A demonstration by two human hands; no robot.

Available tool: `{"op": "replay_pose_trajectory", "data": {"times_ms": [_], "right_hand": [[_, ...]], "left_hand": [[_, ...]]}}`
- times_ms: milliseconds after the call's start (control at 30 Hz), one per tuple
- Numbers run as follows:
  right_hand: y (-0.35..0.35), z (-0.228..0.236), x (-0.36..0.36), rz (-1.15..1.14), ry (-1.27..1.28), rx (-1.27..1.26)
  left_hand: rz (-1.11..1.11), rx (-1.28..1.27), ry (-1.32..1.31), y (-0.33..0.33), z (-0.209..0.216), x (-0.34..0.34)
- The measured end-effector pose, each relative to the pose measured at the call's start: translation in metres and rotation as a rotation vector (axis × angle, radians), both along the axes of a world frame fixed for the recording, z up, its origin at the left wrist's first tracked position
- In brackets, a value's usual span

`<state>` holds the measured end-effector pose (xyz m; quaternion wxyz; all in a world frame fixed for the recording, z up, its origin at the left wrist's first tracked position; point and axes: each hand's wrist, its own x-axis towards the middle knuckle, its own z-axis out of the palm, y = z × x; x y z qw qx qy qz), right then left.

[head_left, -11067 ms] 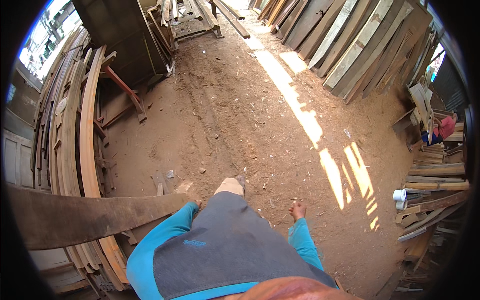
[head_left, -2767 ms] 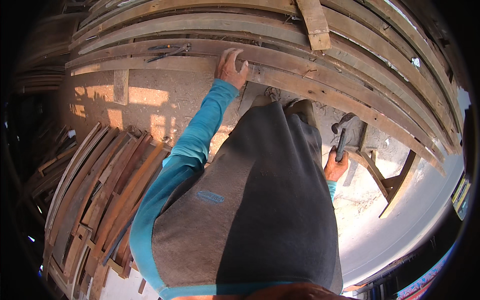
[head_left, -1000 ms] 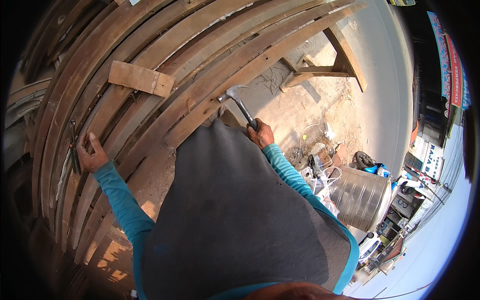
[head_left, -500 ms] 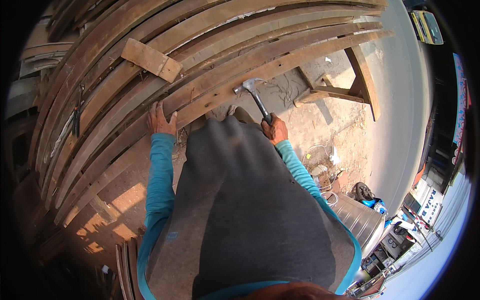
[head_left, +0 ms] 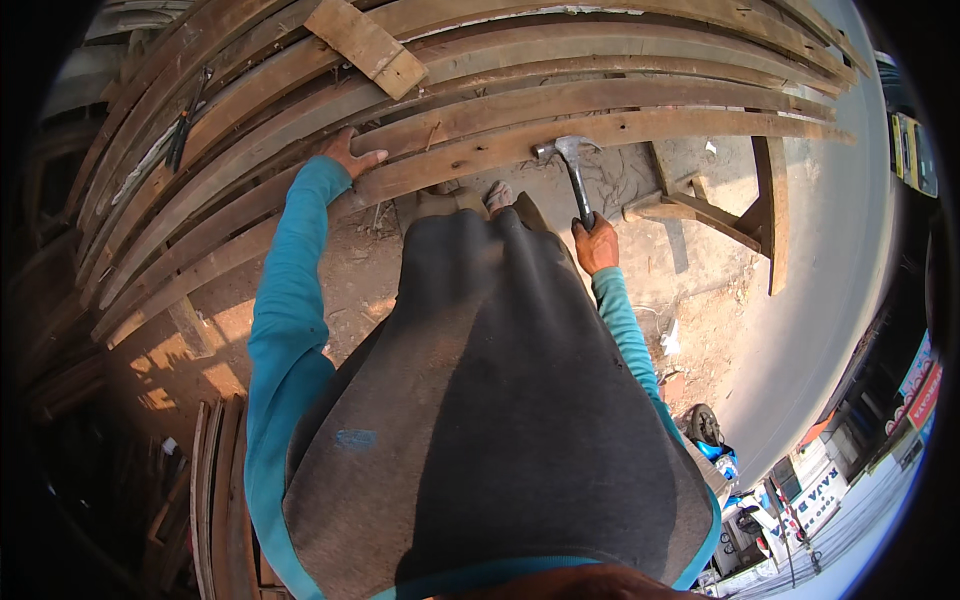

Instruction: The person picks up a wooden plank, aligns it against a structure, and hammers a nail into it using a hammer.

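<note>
My right hand (head_left: pixel 597 243) is closed round the handle of a claw hammer (head_left: pixel 577 183). The hammer's metal head lies against the near edge of the nearest long wooden plank (head_left: pixel 500 155). My left hand (head_left: pixel 350 155) grips the second plank (head_left: pixel 480 118), its thumb stretched out along the near side. The other fingers bend over toward the far edge and are partly hidden. A thin nail (head_left: pixel 432 135) sticks up from this second plank, to the right of my left hand. Dark holes mark the face of the nearest plank.
Several more long planks run side by side beyond. A short board (head_left: pixel 365 45) lies across them, and a dark-handled tool like pliers (head_left: pixel 183 130) rests at left. A wooden trestle (head_left: pixel 765 210) supports the right end. Timber (head_left: pixel 215 490) stands lower left; a road (head_left: pixel 840 230) runs right.
The view has shifted, so the planks sit higher and further right in it. My left arm reaches further out, with the fingers more bent over the plank. The hammer stays in my right hand.
</note>
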<state>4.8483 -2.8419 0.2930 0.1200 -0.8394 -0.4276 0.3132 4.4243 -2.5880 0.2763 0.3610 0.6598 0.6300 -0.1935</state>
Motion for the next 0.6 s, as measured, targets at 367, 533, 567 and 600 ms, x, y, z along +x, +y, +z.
{"op": "replay_pose_trajectory", "data": {"times_ms": [367,533,567,600], "right_hand": [[0.02,-0.006,-0.035,-0.452,0.359,0.177],[0.004,0.006,-0.049,-0.572,0.318,0.157],[-0.001,0.004,-0.052,-0.605,0.314,0.155],[-0.004,0.002,-0.056,-0.64,0.307,0.155]], "left_hand": [[-0.097,-0.154,-0.044,0.022,-0.01,0.0],[-0.075,-0.116,-0.09,0.02,-0.002,0.003],[-0.069,-0.097,-0.075,0.017,-0.003,0.001],[-0.065,-0.076,-0.064,0.017,-0.005,0.0]]}}
